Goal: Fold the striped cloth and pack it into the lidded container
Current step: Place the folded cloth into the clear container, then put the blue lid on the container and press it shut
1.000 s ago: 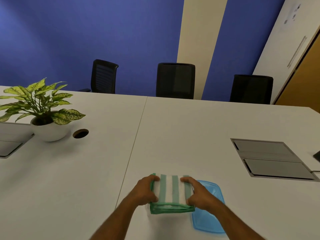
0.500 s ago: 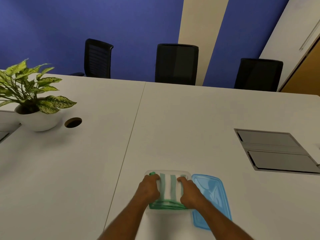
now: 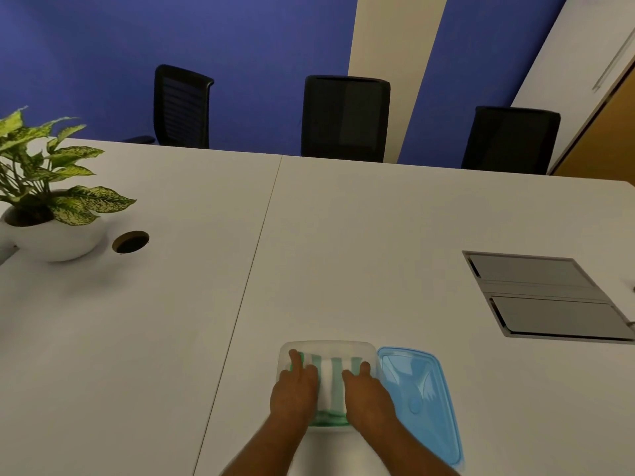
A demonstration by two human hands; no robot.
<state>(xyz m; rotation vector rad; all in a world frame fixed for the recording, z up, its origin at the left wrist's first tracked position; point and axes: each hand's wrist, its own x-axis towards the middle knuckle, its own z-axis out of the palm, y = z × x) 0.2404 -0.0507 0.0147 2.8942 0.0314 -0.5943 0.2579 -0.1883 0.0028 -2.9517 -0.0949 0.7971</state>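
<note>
The folded green-and-white striped cloth (image 3: 331,383) lies inside a clear plastic container (image 3: 330,347) near the table's front edge. My left hand (image 3: 294,393) rests on the cloth's left side and my right hand (image 3: 367,395) on its right side, fingers flat and pressing it down. The blue lid (image 3: 421,400) lies flat on the table, touching the container's right side.
A potted plant (image 3: 51,207) in a white bowl stands at far left, beside a round cable hole (image 3: 130,241). A grey recessed cable hatch (image 3: 546,297) sits at right. Three black chairs (image 3: 345,118) line the table's far edge.
The folded cloth went from above the table down into the clear container. Both hands followed it and now press on top of it.
</note>
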